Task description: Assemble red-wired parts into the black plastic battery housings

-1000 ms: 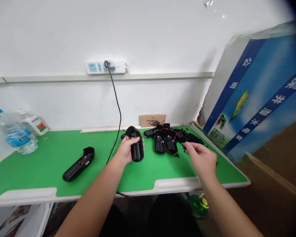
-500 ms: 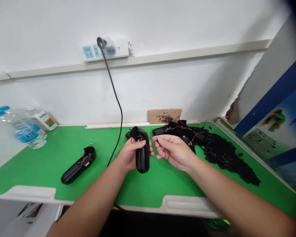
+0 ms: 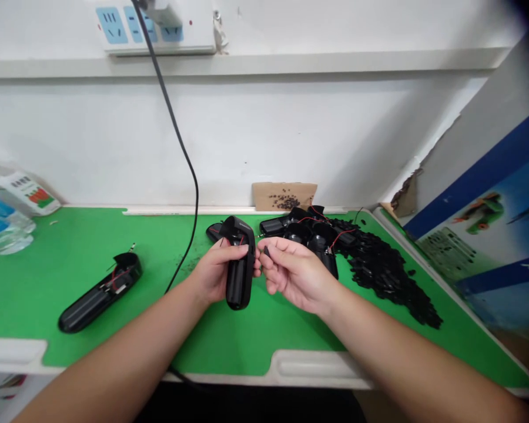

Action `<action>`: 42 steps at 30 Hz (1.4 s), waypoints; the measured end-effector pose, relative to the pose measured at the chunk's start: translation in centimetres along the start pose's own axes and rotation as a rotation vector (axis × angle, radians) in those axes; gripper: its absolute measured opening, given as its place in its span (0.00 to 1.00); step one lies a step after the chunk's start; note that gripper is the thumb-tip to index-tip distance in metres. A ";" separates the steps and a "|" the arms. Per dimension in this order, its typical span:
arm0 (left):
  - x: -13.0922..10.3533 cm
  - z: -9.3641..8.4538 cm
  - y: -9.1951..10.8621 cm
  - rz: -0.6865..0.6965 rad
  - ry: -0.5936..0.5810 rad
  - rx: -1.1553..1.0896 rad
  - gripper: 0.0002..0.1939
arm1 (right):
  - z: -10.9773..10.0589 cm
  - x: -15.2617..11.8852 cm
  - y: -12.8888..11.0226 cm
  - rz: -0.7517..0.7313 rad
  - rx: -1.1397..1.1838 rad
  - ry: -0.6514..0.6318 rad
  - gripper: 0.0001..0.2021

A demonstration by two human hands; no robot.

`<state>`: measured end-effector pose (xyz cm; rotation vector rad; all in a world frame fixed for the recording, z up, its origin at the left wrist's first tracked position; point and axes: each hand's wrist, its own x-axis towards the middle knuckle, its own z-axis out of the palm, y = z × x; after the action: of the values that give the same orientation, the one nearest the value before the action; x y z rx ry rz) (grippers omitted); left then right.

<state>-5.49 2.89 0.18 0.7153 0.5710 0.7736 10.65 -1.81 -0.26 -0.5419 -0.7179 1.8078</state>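
Observation:
My left hand [image 3: 218, 264] is wrapped round a black curved plastic housing [image 3: 239, 282], held upright with its hollow side towards me and a bit of red wire inside. Just right of it, my right hand [image 3: 291, 267] pinches a small black plastic piece [image 3: 266, 251] between thumb and fingers, close to the housing's side. A similar housing with red wires [image 3: 99, 294] lies on the green table to the left. Behind my hands are several more black housings [image 3: 275, 225], some with red wires.
A heap of small black parts [image 3: 383, 270] spreads over the table's right side. Tiny dark pieces lie on a cardboard piece [image 3: 264, 197] by the wall. A black cable [image 3: 180, 144] hangs from the power strip [image 3: 203, 35]. Bottles [image 3: 9, 220] stand left; a printed box [image 3: 480, 223] is at right.
The camera view has shifted, so the table and wall appear further left and closer. My left hand still grips the housing; the small black piece in my right fingers now shows more clearly.

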 end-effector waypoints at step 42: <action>-0.4 0.7 -0.3 0.133 0.037 0.155 0.18 | 0.7 -0.3 0.2 -0.109 -0.132 0.153 0.10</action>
<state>-5.09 2.22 0.50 0.8902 0.6265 0.8743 10.15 -2.24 0.14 -0.7076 -0.7501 1.6067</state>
